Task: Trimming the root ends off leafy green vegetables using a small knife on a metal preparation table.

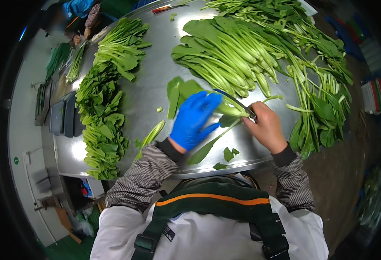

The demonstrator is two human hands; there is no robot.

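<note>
My left hand [194, 119], in a blue glove, holds a head of leafy greens [230, 107] that looks like choy sum, its fingers lying over the middle. The broad leaves stick out past the fingers on the far left, and the pale stem end points right. In my bare right hand [266, 125] is a knife [233, 99] with a dark, narrow blade. The blade lies along the far side of the stem end, and my right thumb is at that end. A loose long leaf [207, 149] hangs below the stem, partly on the metal table [151, 104].
A heap of whole greens [233, 52] lies ahead, with loose leaves and stalks [320, 95] on the right. Along the left runs a row of greens [103, 112]. A red-handled knife [161, 8] rests at the far edge. Another person's hand [87, 34] is at far left.
</note>
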